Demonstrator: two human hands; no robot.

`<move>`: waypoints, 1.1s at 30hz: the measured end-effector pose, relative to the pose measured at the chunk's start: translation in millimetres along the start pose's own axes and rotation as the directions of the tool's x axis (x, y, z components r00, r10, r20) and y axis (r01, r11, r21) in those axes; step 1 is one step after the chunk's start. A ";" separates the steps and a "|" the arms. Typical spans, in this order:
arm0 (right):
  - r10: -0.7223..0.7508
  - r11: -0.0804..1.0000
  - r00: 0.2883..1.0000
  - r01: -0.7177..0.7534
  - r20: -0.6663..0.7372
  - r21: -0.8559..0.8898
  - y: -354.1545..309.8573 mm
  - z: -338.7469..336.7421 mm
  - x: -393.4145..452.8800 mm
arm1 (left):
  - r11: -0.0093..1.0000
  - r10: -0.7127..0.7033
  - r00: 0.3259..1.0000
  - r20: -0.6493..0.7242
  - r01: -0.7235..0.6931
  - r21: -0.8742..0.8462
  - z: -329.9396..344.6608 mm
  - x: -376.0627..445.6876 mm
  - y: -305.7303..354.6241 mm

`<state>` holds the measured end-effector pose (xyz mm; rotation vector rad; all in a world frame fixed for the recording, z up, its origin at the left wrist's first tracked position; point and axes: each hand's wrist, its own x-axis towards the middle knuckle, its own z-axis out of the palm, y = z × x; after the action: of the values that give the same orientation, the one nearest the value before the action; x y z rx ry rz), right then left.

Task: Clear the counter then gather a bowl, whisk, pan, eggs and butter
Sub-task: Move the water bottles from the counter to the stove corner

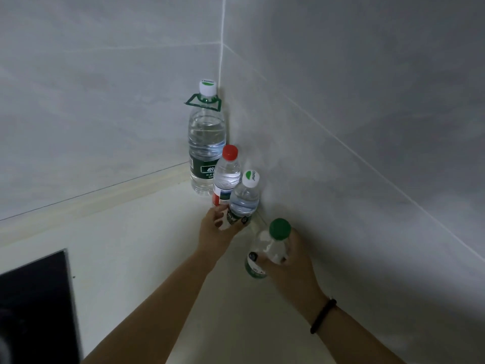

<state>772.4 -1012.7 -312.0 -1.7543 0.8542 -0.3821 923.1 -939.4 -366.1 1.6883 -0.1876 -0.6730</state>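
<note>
Bottles number four, all clear plastic water bottles, gathered in the tiled corner of your pale counter [126,258]. At far left a black glass hob panel [34,306] is set into the counter, well apart from them.

Left to right:

1. Large clear plastic water bottle with a white-and-green cap [206,137] and a green carry loop at the neck: upright, deep in the corner, water well up its body. Its dark green label carries white characters, only partly visible, not legible in full.
2. Small clear bottle with a red cap [226,174] and a red-and-white label: just in front of the large one. No writing readable.
3. Small clear bottle with a white cap [245,197]: the cap has a green patch and a printed word too small to read with certainty; the label below is dark green.
4. Small clear bottle with a green cap [270,248]: tilted, green-and-white label, print illegible.

Your left hand [219,231] is curled around the lower parts of bottles 2 and 3 together. Whether they touch the counter cannot be told. Your right hand [291,264], a black band [323,316] on its wrist, grips bottle 4 around the shoulder, near the right-hand wall [367,127].
</note>
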 end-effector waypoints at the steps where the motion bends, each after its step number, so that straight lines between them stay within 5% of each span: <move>1: -0.011 1.000 1.000 0.011 0.003 -0.010 0.7 3.7 7.0 | 0.998 -0.053 0.999 0.013 0.053 -0.023 -2.8 -1.1 -5.5; 7: -0.077 0.997 0.997 0.077 -0.024 0.024 1.0 19.0 40.6 | 0.890 -0.286 0.936 0.204 0.339 -0.306 -6.2 -2.7 -18.8; 17: -0.121 0.993 0.993 0.121 0.017 -0.012 -6.6 30.8 62.1 | 0.893 -0.216 0.953 0.215 0.281 -0.351 -8.9 11.7 -11.1; 25: 0.107 0.936 0.989 -0.067 0.098 -0.345 -8.4 16.4 58.5 | 0.803 -0.351 0.903 0.249 0.427 -0.415 -1.1 -27.4 -23.5; 33: 0.281 0.959 0.956 -0.283 0.084 0.007 -6.1 17.5 56.0 | 0.773 -0.326 0.899 0.292 0.432 -0.465 15.5 -36.4 -14.5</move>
<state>824.2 -1039.3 -321.2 -1.5904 1.0210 -0.1270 881.8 -931.7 -369.1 1.1310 0.2019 -1.0909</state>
